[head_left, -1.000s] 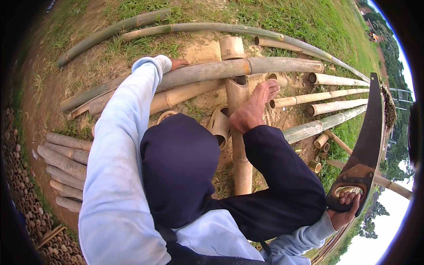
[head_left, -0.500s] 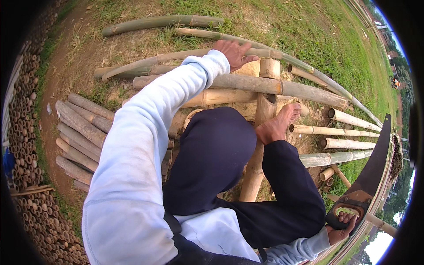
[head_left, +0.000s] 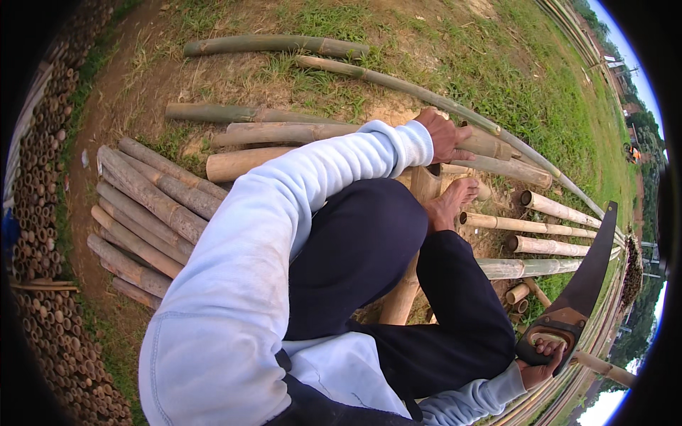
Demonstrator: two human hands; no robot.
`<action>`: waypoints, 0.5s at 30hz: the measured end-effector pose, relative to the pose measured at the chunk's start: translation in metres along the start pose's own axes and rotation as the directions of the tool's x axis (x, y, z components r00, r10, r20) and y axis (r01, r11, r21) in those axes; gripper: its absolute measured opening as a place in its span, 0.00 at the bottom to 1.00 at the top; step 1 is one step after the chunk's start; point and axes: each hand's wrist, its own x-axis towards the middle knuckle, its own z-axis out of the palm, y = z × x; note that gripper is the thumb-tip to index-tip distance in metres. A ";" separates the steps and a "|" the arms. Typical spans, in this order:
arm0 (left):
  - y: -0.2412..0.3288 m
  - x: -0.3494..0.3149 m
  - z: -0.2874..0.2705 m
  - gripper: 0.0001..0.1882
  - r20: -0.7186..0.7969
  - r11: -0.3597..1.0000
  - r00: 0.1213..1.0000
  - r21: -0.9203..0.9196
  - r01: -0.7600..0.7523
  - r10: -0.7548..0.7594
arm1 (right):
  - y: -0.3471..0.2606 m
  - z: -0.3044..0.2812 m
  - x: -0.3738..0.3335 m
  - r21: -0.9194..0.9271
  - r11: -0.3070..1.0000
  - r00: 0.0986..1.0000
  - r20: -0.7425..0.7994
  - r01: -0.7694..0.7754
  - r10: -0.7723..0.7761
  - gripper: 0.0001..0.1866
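Note:
My left hand (head_left: 446, 136) is closed over a bamboo pole (head_left: 508, 168), with the thumb on the near side; part of the grip is hidden. The pole lies across a bamboo support (head_left: 402, 297) that runs between my legs. At the lower right, my right hand (head_left: 545, 355) is wrapped round the handle of a handsaw (head_left: 579, 292). The saw's dark blade points up and away, apart from the pole. My bare foot (head_left: 449, 204) rests beside the support, just nearer than my left hand.
Cut bamboo lengths (head_left: 145, 206) lie piled at the left, with stacked bamboo ends (head_left: 53, 334) beyond. Several poles (head_left: 529, 223) spread out at the right. One long pole (head_left: 398, 82) and a greenish piece (head_left: 277, 45) lie on the grass farther off.
My left hand has moved right and nearer. The pale curved bamboo piece that lay under it no longer shows at the left. My right hand still holds the saw, almost in place.

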 end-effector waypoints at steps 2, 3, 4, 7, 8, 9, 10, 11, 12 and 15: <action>0.003 0.003 0.000 0.40 0.059 0.999 0.997 0.026 -0.044 0.042 | 0.000 -0.001 0.001 -0.007 1.000 1.000 -0.020 -0.005 0.005 0.12; 0.004 0.004 0.001 0.40 0.090 0.997 0.994 0.037 -0.065 0.062 | 0.002 -0.004 0.001 -0.005 1.000 1.000 -0.017 -0.001 0.001 0.12; 0.002 0.004 0.005 0.40 0.075 0.998 0.995 0.020 -0.065 0.063 | 0.004 -0.006 0.003 -0.004 1.000 1.000 -0.013 0.003 -0.003 0.12; -0.009 0.004 0.017 0.39 0.042 0.997 0.996 -0.027 -0.073 0.074 | 0.003 -0.008 0.002 0.005 1.000 1.000 0.000 0.002 -0.002 0.12; -0.012 0.003 0.019 0.40 0.045 0.996 0.996 -0.038 -0.075 0.077 | 0.003 -0.008 0.002 0.008 1.000 1.000 0.007 -0.003 0.003 0.11; -0.015 0.003 0.022 0.40 0.048 0.996 0.996 -0.049 -0.077 0.079 | 0.003 -0.010 0.003 0.019 1.000 1.000 0.022 -0.012 0.011 0.11; -0.016 0.004 0.027 0.40 0.050 0.996 0.995 -0.047 -0.081 0.084 | 0.003 -0.013 0.004 0.029 0.999 0.999 0.036 -0.020 0.019 0.11; -0.016 0.002 0.031 0.39 0.057 0.996 0.995 -0.047 -0.082 0.085 | 0.004 -0.015 0.005 0.036 0.999 0.998 0.053 -0.035 0.033 0.11; -0.016 0.000 0.035 0.39 0.064 0.996 0.994 -0.047 -0.082 0.085 | 0.006 -0.015 0.005 0.033 0.999 0.998 0.050 -0.037 0.035 0.12; -0.007 -0.003 0.033 0.38 0.098 0.995 0.990 -0.030 -0.097 0.100 | 0.006 -0.015 0.004 0.014 0.999 0.999 0.038 -0.035 0.034 0.12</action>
